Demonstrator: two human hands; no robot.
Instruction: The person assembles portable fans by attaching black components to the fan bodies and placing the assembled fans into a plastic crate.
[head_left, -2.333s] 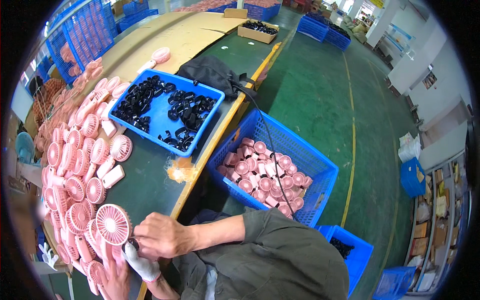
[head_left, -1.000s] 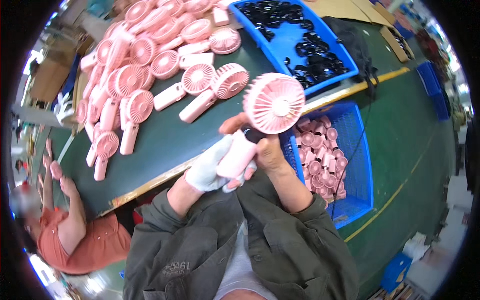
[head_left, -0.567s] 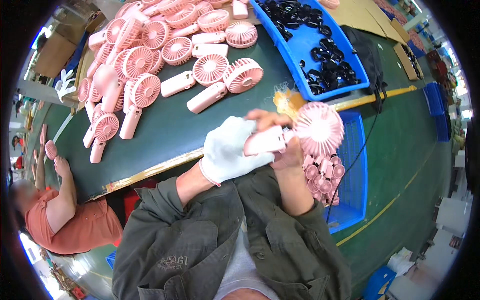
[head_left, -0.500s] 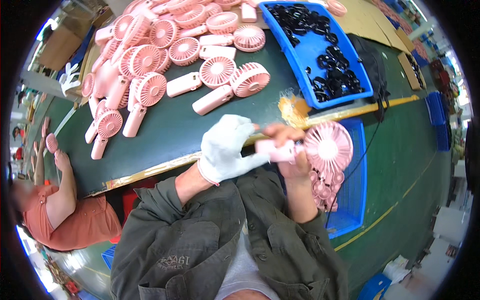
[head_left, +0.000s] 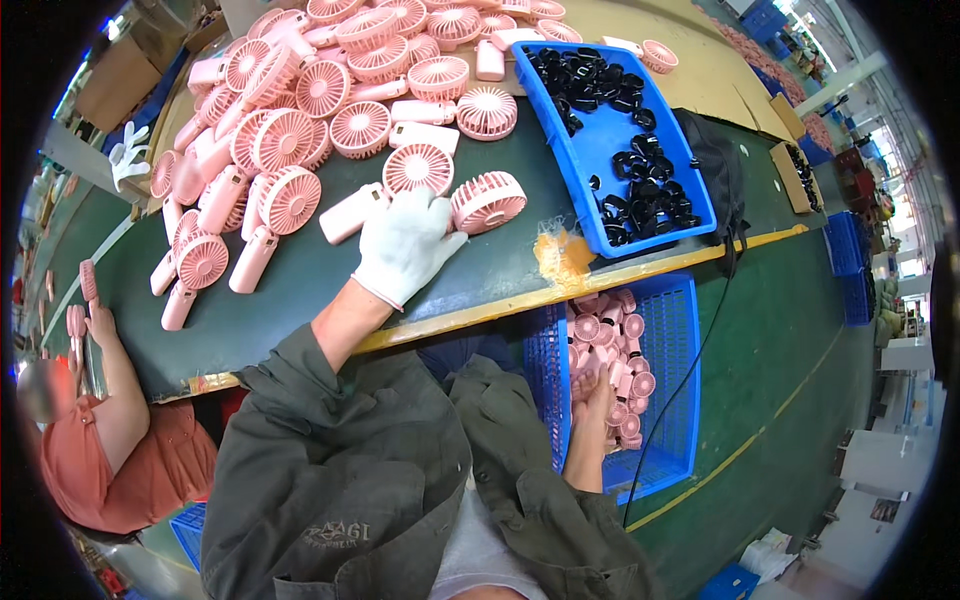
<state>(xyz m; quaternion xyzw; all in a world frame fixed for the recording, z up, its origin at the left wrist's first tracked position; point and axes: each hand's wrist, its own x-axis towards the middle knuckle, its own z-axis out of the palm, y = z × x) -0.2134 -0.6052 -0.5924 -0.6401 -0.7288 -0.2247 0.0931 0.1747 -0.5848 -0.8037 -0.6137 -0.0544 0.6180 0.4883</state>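
Note:
My left hand (head_left: pixel 405 245), in a white glove, is closed around the handle of a pink handheld fan; the round head of this fan (head_left: pixel 488 202) sticks out to its right, and the glove hides the handle. Right behind the glove lies another pink fan (head_left: pixel 418 170) on the dark green table. My bare right hand (head_left: pixel 592 405) reaches down into a blue crate (head_left: pixel 678 400) beside the table's edge. Its fingers are stretched out over a heap of small pink fans (head_left: pixel 635 385), and I see none gripped in them.
A big pile of pink fans (head_left: pixel 325 88) covers the back left of the table. A blue tray (head_left: pixel 600 160) of black parts stands at the right, near a black bag (head_left: pixel 710 170). A dark cable (head_left: pixel 690 375) hangs across the crate. At the left sits another person (head_left: pixel 140 440).
The fan I held between both hands is out of them. My right hand has moved down into the crate; my left hand has moved onto the table and taken hold of another fan.

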